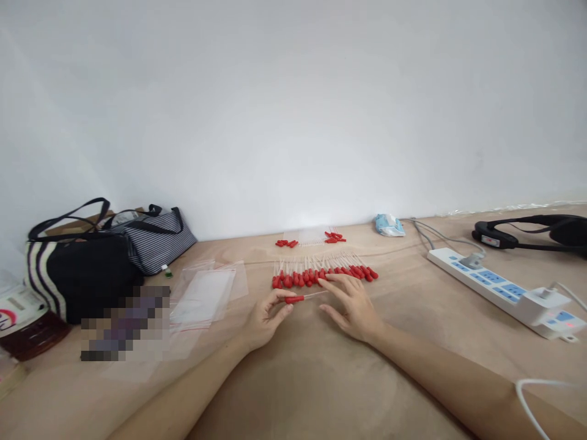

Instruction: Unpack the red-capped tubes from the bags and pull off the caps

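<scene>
My left hand (266, 319) is closed, its thumb and fingertips on the red rubber bulb of a dropper (294, 299). The dropper lies level, its thin clear tube pointing right. My right hand (351, 305) is near the tube's tip with thumb and fingers apart; whether a fingertip touches the tube I cannot tell. Just beyond both hands, a row of droppers (309, 277) lies side by side, red bulbs toward me and clear tubes pointing away. Part of the row is hidden by my right fingers. Farther back are two small groups of red-bulbed droppers (287, 243), left and right of clear tubes.
Clear zip bags (204, 296) lie on the left, near a striped bag (160, 241), a black bag (82, 275) and a large jar (27, 324). On the right are a power strip (486, 287) with cables, a blue mask (389, 225) and a black headset (499, 235).
</scene>
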`<state>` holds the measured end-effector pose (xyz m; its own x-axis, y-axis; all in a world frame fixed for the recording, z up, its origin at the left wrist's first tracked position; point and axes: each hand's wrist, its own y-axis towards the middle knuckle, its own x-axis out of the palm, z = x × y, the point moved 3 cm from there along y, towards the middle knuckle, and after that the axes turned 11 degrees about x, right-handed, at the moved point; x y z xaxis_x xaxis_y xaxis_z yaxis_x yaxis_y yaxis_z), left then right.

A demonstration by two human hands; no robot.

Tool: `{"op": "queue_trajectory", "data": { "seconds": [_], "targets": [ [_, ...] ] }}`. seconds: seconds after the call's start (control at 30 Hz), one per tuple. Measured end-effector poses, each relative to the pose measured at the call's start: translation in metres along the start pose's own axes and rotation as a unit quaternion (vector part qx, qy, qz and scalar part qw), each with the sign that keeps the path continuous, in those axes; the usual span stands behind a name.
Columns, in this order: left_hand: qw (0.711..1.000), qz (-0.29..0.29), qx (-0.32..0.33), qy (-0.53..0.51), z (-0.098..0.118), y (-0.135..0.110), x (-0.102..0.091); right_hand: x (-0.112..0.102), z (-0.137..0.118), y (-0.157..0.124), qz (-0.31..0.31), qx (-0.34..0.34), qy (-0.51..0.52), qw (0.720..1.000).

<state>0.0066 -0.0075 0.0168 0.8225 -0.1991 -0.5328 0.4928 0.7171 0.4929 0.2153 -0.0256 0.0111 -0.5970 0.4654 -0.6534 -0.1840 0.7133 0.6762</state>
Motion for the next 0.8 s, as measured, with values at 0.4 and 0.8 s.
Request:
{"op": "queue_trajectory", "data": {
  "seconds": [0.4,0.8],
  "targets": [
    [0.992,-0.082,0.045,0.086,0.017,0.005,0.007,0.007,-0.013,0.004,-0.054,-0.069,0.005,0.996],
    [0.971,-0.084,0.116,0.193,0.014,0.003,0.018,0.009,-0.014,0.003,-0.074,-0.084,-0.004,0.994]
  ]
}}
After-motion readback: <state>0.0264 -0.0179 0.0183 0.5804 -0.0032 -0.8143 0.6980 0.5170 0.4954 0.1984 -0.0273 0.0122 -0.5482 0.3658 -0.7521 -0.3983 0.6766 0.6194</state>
